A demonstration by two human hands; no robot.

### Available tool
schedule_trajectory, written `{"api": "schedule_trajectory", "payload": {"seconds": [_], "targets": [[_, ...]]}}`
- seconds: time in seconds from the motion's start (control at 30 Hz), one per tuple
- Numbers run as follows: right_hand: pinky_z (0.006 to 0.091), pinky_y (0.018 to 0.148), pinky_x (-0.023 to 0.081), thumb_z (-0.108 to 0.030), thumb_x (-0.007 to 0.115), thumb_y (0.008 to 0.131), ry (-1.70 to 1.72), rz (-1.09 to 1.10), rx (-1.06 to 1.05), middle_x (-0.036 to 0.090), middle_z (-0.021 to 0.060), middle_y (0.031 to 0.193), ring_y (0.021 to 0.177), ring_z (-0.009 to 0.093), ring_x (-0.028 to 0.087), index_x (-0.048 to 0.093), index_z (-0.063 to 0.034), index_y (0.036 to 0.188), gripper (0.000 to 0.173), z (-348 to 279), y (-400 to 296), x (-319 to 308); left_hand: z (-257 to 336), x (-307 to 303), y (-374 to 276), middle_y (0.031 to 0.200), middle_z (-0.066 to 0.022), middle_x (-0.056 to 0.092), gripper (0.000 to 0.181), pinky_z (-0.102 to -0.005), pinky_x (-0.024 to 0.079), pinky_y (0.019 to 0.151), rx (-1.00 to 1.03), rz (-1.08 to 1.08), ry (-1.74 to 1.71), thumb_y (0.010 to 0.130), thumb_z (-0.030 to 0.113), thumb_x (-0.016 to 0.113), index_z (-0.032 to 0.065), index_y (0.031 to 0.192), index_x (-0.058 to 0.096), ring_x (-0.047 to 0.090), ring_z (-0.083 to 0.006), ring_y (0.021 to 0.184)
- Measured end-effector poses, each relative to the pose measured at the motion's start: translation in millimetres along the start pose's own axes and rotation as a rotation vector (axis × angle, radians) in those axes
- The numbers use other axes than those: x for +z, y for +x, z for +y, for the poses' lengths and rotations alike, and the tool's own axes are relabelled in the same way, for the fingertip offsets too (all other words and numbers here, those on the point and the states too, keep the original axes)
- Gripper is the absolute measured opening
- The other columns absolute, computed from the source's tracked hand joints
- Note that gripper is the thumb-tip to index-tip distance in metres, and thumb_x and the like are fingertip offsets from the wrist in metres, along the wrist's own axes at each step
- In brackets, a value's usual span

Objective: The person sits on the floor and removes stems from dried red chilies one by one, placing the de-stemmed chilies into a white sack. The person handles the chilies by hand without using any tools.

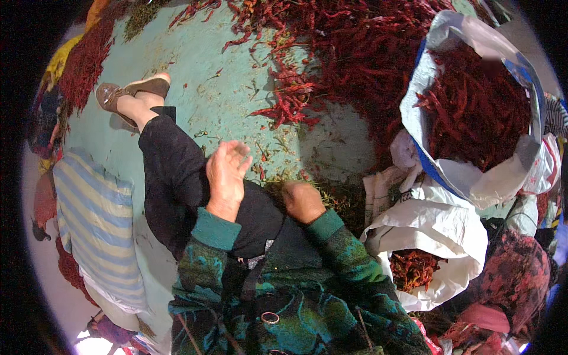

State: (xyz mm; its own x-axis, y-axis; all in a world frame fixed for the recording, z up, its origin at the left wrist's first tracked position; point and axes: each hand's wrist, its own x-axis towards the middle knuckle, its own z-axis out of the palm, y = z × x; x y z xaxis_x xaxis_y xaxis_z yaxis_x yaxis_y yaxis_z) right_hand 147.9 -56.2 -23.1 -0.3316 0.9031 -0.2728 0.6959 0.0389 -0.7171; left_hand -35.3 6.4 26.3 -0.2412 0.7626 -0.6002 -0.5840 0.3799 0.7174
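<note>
My left hand [227, 177] is raised above my black-trousered leg, palm turned to the side and fingers slightly spread, with nothing in it. My right hand [304, 200], curled and a little blurred, is at a small pile of green-brown stems [333, 199] beside my thigh; whether it grips anything is hidden. Beyond the hands, loose dried red chili peppers [290, 104] lie on the pale green floor [191, 80], joining a large heap of them [355, 57]. Small stems and bits are scattered between my hands and the peppers.
To the right stands a big white and blue woven sack [412, 106] of red chilies [479, 106]. Nearer is a white sack [461, 230] holding orange-red chilies [415, 268]. A striped cushion [97, 222] lies at left. Another person [510, 279] is at lower right.
</note>
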Motion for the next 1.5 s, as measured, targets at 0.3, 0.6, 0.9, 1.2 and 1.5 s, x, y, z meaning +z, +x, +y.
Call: {"api": "schedule_trajectory", "payload": {"seconds": [0.3,0.6,0.9,1.2,1.5], "targets": [[0.0496,0.060,0.041,-0.003,0.055,0.073,-0.108,0.596,0.023,0.049,0.0220,0.077,0.071,0.041,0.051,0.046,-0.0028,0.088,0.017,29.5,71.1,-44.2,-37.5,-4.4,6.8,0.097,-0.0122,0.057,0.034,-0.0408,0.046,0.081,-0.138,-0.029,-0.139,0.090,0.032,0.047,0.0004,0.103,0.049,0.057,-0.0253,0.089],[0.0472,0.059,0.046,-0.013,0.057,0.075,-0.242,0.499,0.101,0.056,0.0179,0.077,0.068,0.037,0.057,0.058,-0.0077,0.079,0.007,10.4,94.9,-44.4,-35.7,-2.7,11.2,0.088,-0.0085,0.059,0.028,-0.0386,0.049,0.078,-0.195,0.027,-0.210,0.087,0.028,0.054,0.0024,0.099,0.054,0.058,-0.0225,0.084],[0.0261,0.063,0.047,-0.007,0.063,0.078,0.664,0.231,0.192,0.064,0.0075,0.073,0.067,0.010,0.058,0.064,0.0003,0.084,0.010,-24.5,56.0,-28.4,-37.6,11.1,5.3,0.086,-0.0019,0.060,0.022,-0.0238,0.043,0.064,-0.162,-0.200,0.296,0.080,0.014,0.064,0.0034,0.098,0.058,0.055,-0.0108,0.073],[0.0228,0.059,0.044,-0.010,0.062,0.081,0.786,0.217,0.161,0.058,0.0005,0.074,0.066,0.006,0.051,0.060,0.0019,0.089,0.015,-18.8,29.6,-33.1,-40.5,9.0,9.2,0.080,-0.0051,0.061,0.016,-0.0248,0.045,0.056,-0.109,-0.176,0.187,0.086,0.018,0.059,0.0033,0.092,0.057,0.055,-0.0117,0.064],[0.0210,0.051,0.042,-0.007,0.062,0.082,1.194,0.280,0.280,0.058,-0.0004,0.073,0.058,0.006,0.049,0.061,0.0000,0.089,0.010,-16.7,49.2,-35.8,-34.6,19.3,-0.7,0.076,-0.0025,0.059,0.012,-0.0239,0.047,0.055,-0.115,-0.251,0.211,0.082,0.011,0.062,0.0039,0.090,0.056,0.056,-0.0106,0.062]]}}
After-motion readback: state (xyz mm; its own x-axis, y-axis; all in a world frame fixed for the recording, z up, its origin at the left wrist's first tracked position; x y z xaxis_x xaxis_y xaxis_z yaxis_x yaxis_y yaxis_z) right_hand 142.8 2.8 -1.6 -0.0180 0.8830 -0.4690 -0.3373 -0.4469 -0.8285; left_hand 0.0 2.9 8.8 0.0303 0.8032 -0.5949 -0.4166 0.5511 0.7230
